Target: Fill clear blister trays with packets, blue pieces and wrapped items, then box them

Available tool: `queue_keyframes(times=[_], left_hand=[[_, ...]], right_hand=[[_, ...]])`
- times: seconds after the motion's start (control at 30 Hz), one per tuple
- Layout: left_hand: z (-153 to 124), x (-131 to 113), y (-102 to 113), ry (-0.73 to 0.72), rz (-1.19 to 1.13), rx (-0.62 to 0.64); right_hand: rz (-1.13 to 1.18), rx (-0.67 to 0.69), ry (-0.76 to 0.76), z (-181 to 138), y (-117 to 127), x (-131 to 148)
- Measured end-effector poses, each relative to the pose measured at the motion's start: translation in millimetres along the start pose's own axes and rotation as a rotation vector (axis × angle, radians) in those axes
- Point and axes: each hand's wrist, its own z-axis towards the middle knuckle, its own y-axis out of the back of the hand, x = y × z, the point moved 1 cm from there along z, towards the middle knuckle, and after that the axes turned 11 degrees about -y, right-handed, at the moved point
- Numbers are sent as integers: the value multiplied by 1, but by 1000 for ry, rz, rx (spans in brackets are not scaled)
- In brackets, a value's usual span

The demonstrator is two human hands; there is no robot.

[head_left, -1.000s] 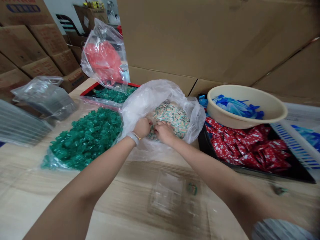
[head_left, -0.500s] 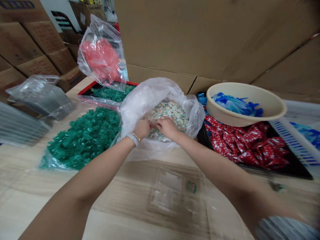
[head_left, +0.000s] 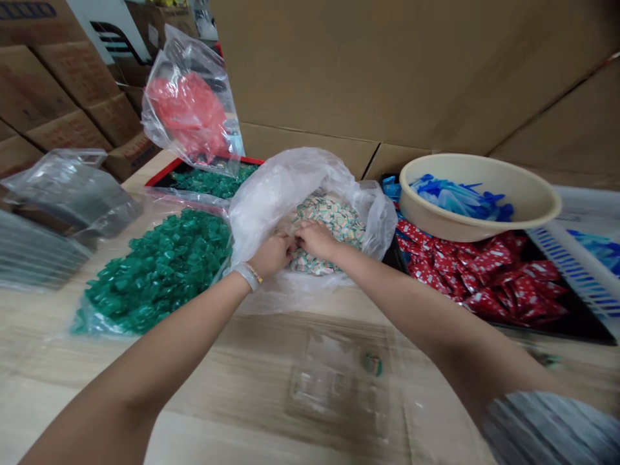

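A white, crinkled plastic bag lies open on the table, full of small flat pieces in pale pink, white and green. Over its mouth, my left hand is closed in a pinch, a band and bracelet at the wrist. My right hand meets it from the other side, its fingers also pinched together. Whatever lies between the fingertips is too small and hidden to make out. Nearer to me sits a clear plastic tray, blurred, with a small greenish round piece at its right.
Green wrapped pieces fill a clear bag on the left, before a red-rimmed tray. At right, a cream basin of blue items overlaps a black tray of red packets. Cardboard walls off the back.
The view has shifted slightly. Both hands stay together over the bag, fingers still pinched, with only a slight change in their position.
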Motion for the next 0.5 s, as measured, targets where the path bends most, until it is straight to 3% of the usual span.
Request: queue_keyframes(times=[0.13, 0.3, 0.5], left_hand=[[-9, -2, -4, -54, -105, -88], [-13, -8, -4, -36, -113, -92], [-34, -15, 11, 162, -90, -259]], right_hand=[[63, -13, -13, -10, 2, 0], [222, -36, -31, -17, 2, -6], [465, 53, -153, -8, 0, -7]])
